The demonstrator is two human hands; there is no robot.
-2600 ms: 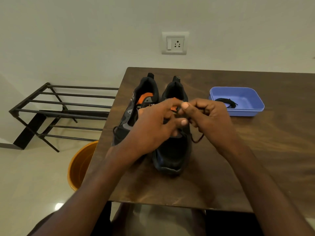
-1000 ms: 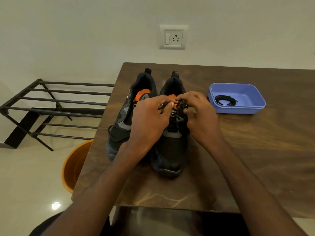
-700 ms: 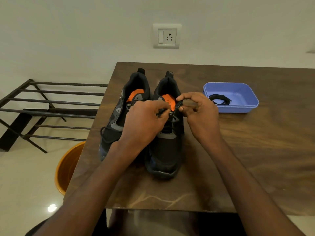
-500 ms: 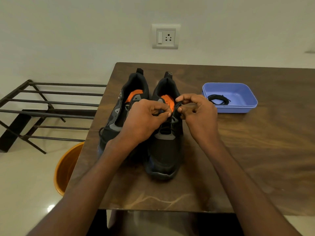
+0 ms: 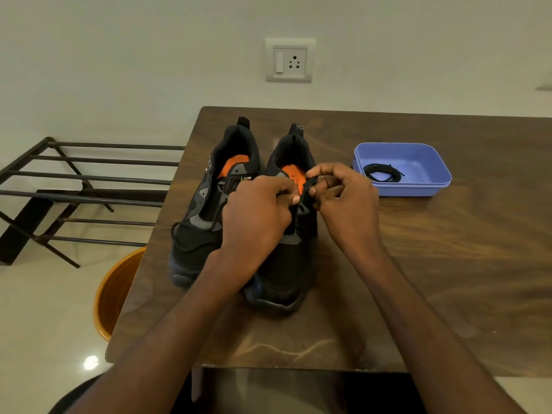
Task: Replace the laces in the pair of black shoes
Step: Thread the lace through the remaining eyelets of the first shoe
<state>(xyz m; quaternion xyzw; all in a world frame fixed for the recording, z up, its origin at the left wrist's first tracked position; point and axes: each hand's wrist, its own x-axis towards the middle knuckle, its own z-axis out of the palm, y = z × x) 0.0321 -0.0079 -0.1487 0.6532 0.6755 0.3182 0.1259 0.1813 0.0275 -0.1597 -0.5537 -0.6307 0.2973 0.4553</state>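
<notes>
**Both hands at the top eyelets of the right-hand shoe**

Just right of frame centre, the right hand (image 5: 348, 201) has its fingers curled, thumb and forefinger pinching the black upper edge of the right-hand shoe (image 5: 285, 264) at its top eyelet; whether a lace end sits in that pinch is too small to tell. The left hand (image 5: 257, 216) lies just beside it, at frame centre, fingers curled down over the shoe's tongue and throat, the thumb tip close to the right hand's pinch. What it grips under the fingers is hidden.

The right-hand shoe stands toe toward the viewer, heel toward the wall, its orange insole showing above the hands. The left-hand shoe (image 5: 203, 228) stands touching it on the left, parallel, with a black lace (image 5: 179, 234) threaded loosely and looping out over its outer side.

Both shoes rest on a dark wooden table (image 5: 448, 264) filling the middle and right of the frame. In the upper right of the table sits a blue plastic tray (image 5: 418, 186), well apart from the shoes, with a coiled black lace (image 5: 380, 173) in its left half.

Off the table's left edge, a black metal rack (image 5: 83, 189) stands against the wall, and an orange bucket (image 5: 110, 297) sits on the floor at lower left. A white wall socket (image 5: 289, 59) is at top centre.
</notes>
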